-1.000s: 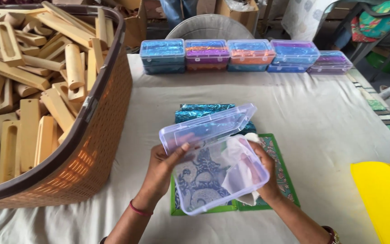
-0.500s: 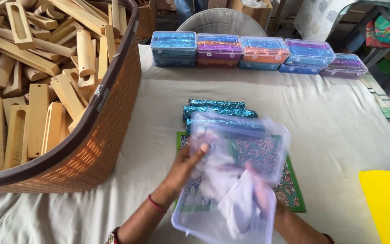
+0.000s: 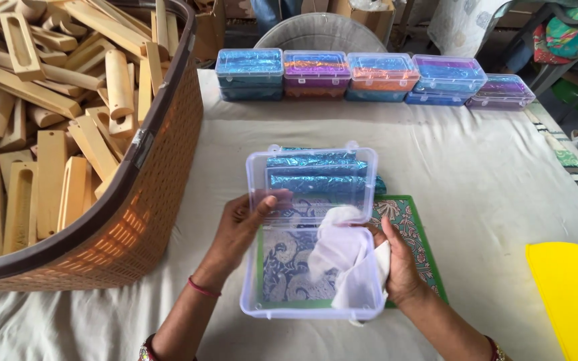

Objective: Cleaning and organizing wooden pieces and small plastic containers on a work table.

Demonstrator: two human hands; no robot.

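Note:
A clear plastic box (image 3: 282,294) with a hinged lid (image 3: 312,180) is open in front of me, lid tilted up and away. My left hand (image 3: 242,224) grips the box's left side near the hinge. My right hand (image 3: 396,264) holds a white cloth (image 3: 342,257) pressed inside the box at its right side. Under the box lies a green-edged patterned fabric sheet (image 3: 413,227). Through the lid I see shiny teal folded pieces (image 3: 316,170) stacked on the table behind.
A large woven brown basket (image 3: 148,220) full of wooden pieces (image 3: 48,107) stands at the left. A row of closed clear boxes (image 3: 376,73) with coloured contents lines the far edge of the cloth-covered table (image 3: 490,174). A yellow object (image 3: 570,294) sits at the right.
The box has swung from being tipped up toward me to lying flat with its lid standing open. The white cloth has moved to the box's right side.

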